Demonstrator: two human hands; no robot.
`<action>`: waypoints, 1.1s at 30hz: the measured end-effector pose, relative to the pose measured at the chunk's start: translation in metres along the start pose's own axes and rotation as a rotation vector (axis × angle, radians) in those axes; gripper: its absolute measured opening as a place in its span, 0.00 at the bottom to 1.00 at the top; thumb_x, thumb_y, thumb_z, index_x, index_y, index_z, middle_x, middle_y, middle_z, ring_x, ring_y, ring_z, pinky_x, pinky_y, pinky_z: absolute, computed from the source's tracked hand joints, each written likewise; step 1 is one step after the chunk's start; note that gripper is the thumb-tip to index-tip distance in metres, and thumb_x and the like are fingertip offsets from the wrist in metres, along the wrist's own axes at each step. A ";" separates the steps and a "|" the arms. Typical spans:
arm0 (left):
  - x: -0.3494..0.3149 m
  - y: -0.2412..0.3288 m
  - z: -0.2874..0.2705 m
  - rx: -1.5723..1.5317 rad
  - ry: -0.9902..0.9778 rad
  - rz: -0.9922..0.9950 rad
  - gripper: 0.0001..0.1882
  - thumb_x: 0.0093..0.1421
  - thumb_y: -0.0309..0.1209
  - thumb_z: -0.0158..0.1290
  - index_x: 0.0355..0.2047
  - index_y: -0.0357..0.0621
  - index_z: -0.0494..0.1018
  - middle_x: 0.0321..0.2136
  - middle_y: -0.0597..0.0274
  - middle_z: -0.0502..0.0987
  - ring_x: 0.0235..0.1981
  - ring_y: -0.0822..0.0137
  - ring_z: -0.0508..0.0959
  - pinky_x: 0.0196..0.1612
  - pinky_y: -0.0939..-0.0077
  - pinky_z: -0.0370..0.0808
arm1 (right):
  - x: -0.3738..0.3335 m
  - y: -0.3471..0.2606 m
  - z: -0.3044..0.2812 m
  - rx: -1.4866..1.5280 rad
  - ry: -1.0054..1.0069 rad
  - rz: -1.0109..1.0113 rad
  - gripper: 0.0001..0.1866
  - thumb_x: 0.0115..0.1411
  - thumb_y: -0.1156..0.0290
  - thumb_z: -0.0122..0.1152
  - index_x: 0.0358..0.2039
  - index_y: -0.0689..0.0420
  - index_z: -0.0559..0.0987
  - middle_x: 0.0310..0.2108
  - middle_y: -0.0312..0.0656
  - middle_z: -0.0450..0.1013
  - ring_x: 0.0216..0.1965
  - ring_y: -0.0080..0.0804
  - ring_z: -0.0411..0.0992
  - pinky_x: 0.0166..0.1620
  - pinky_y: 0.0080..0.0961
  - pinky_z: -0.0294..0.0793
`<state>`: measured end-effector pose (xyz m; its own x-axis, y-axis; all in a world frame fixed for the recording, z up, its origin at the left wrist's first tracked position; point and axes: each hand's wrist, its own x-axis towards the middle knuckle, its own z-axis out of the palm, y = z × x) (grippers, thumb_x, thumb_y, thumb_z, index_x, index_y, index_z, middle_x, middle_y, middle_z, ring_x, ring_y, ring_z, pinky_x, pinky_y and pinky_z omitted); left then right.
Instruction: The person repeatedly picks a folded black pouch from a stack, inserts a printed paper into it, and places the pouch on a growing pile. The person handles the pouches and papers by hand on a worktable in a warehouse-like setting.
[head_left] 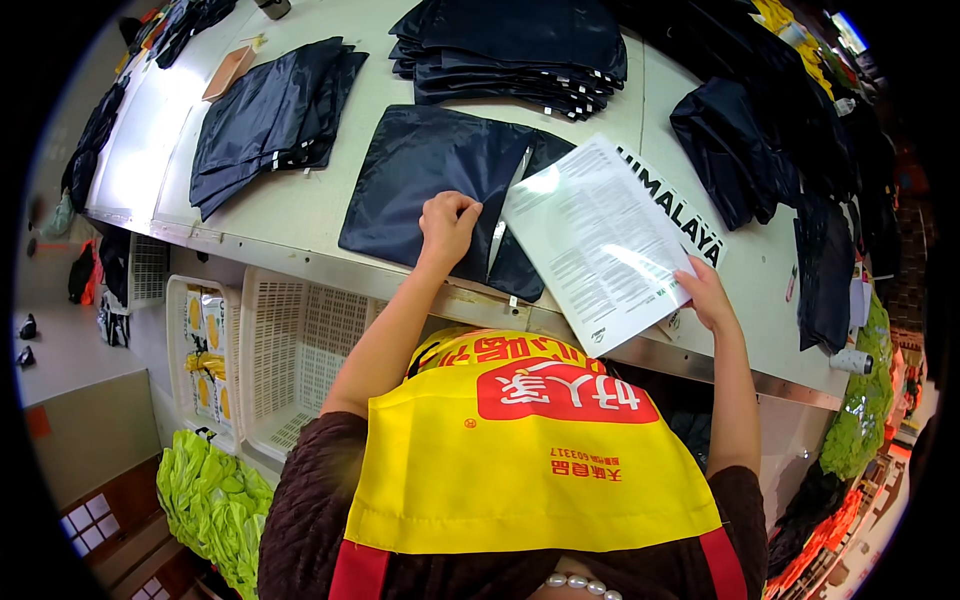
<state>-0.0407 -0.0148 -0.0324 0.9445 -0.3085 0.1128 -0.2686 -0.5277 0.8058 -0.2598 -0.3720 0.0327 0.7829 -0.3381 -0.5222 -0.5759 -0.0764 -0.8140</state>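
Observation:
A folded dark navy garment (420,150) lies at the table's front edge, with a second dark folded part (518,268) along its right side and a pale strip between them. My left hand (448,232) is over the garment, fingers curled and thumb and forefinger together; anything between them is too small to make out. My right hand (708,297) grips the lower right edge of a clear plastic bag (600,235) with small print. The bag is tilted and overlaps the garment's right side. White sheeting with large black lettering (675,205) shows beside the bag.
Stacks of folded dark garments stand at the back (510,50) and the left (275,120) of the white table (370,75). Loose dark fabric (735,150) lies at the right. White plastic baskets (275,350) stand below the table's left edge, near a bright green bundle (210,490).

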 end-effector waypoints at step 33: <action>-0.026 -0.019 -0.008 0.113 -0.125 0.229 0.04 0.53 0.31 0.53 0.28 0.44 0.74 0.42 0.63 0.74 0.50 0.61 0.67 0.53 0.61 0.53 | 0.020 0.007 0.137 0.386 -0.114 0.167 0.10 0.59 0.70 0.53 0.41 0.59 0.72 0.34 0.37 0.75 0.32 0.23 0.75 0.31 0.21 0.76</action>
<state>-0.0584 0.0091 -0.0460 0.8278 -0.5217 0.2061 -0.4986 -0.5160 0.6966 -0.2160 -0.2509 -0.0185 0.7199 -0.2084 -0.6620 -0.5839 0.3338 -0.7400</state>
